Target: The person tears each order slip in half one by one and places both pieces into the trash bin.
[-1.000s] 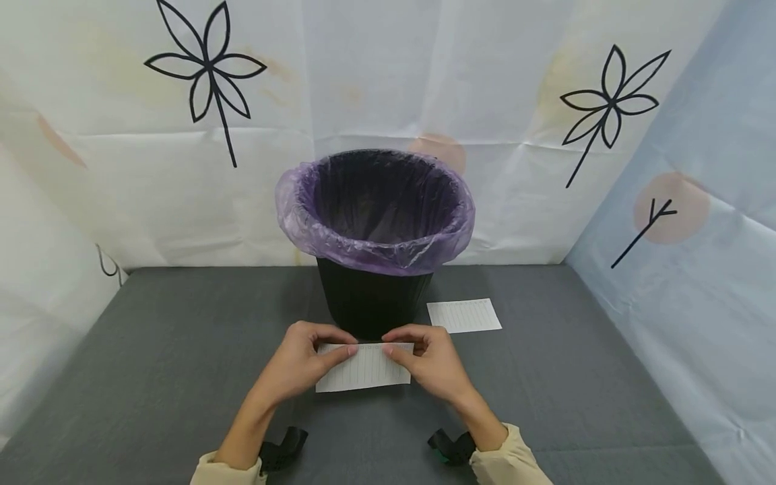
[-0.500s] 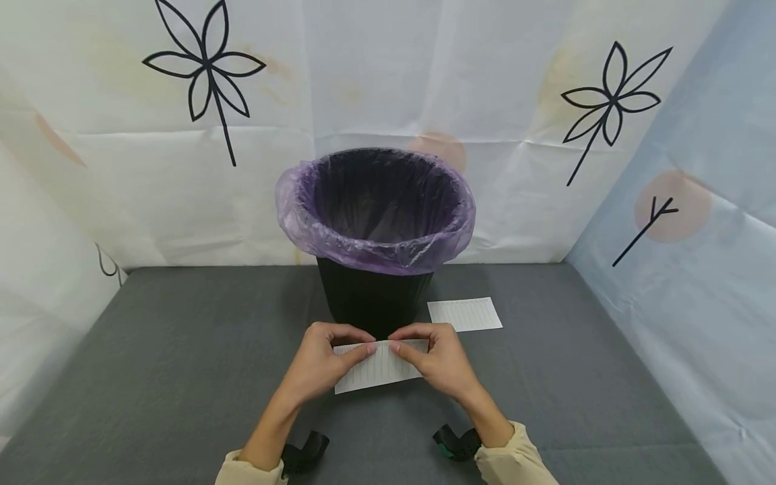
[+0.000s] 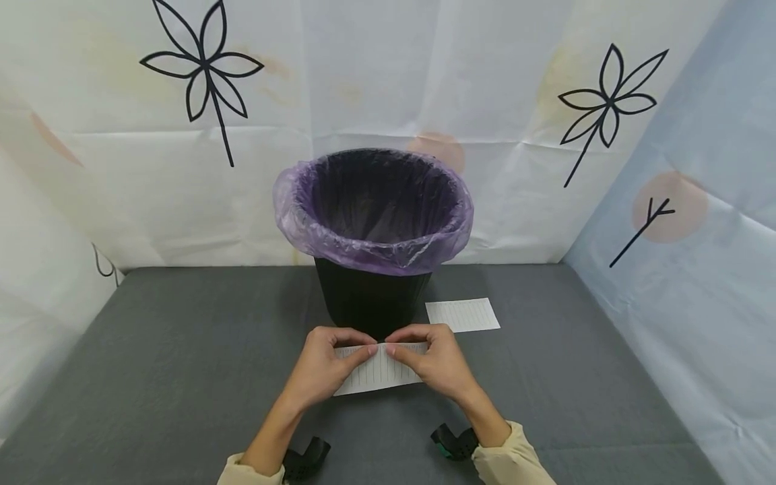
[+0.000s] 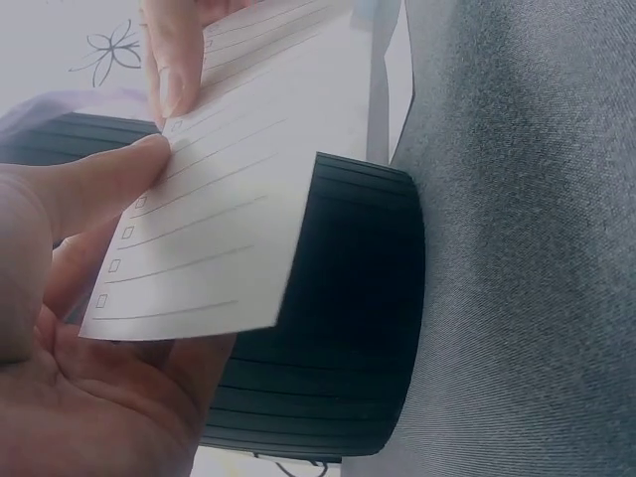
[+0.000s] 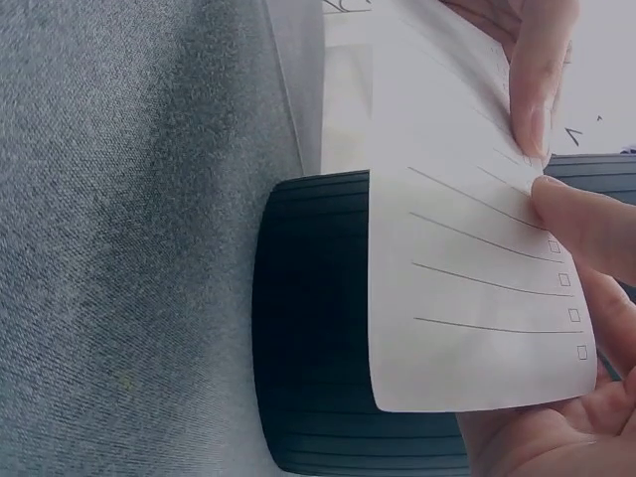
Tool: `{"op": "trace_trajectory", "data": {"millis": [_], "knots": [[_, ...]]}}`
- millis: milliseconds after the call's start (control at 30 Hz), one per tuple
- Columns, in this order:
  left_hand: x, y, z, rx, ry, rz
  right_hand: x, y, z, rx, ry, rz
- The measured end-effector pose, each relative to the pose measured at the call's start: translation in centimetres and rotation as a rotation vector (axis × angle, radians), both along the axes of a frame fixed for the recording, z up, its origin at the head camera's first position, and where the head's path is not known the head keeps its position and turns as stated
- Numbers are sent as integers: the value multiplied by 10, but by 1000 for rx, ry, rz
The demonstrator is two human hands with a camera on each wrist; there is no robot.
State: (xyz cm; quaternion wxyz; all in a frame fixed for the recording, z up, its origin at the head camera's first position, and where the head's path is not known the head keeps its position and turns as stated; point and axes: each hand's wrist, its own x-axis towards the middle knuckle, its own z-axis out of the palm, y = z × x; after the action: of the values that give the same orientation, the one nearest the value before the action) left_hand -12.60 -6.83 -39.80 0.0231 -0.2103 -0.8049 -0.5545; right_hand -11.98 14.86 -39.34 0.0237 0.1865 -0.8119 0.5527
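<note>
A white lined sheet of paper (image 3: 377,374) with small checkboxes along one edge is held up in front of the bin. My left hand (image 3: 324,364) pinches its upper edge just left of the middle, thumb on the near face and fingers behind. Just right of the middle, my right hand (image 3: 441,360) pinches the same edge in the same way. The two thumb tips almost meet, as the left wrist view also shows on the paper (image 4: 219,238). No tear shows in the sheet, which curves slightly in the right wrist view (image 5: 467,298).
A black trash bin (image 3: 372,293) lined with a purple bag (image 3: 394,254) stands right behind the hands. Another lined sheet (image 3: 463,315) lies flat on the grey tabletop (image 3: 212,357) to the bin's right. Fabric walls (image 3: 370,81) enclose the back and sides.
Both hands and the paper have shifted to the right, the left hand more than the right. The thumbs have come closer together along the upper edge. The bin and the other sheet stay put.
</note>
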Motion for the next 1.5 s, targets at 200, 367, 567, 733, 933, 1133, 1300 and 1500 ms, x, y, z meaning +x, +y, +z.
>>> {"op": "trace_trajectory", "data": {"millis": [200,367,567,733,933,1133,1300,1500], "knots": [[1,-1,1,-2,15,-4,0,0,0,-3,10,11],[3,-1,4,-10,4,-3,0,0,0,-3,18,20],[3,0,3,-17,6,-5,0,0,0,6,10,22],[3,0,3,-18,-7,1,0,-1,0,15,12,17],[4,1,3,-23,-11,1,0,-2,0,22,30,6],[3,0,2,-18,21,-16,0,-2,0,15,26,16],[3,0,2,-22,41,-16,0,-1,0,21,33,22],[5,1,4,-52,45,-2,0,-1,-1,39,45,28]]}}
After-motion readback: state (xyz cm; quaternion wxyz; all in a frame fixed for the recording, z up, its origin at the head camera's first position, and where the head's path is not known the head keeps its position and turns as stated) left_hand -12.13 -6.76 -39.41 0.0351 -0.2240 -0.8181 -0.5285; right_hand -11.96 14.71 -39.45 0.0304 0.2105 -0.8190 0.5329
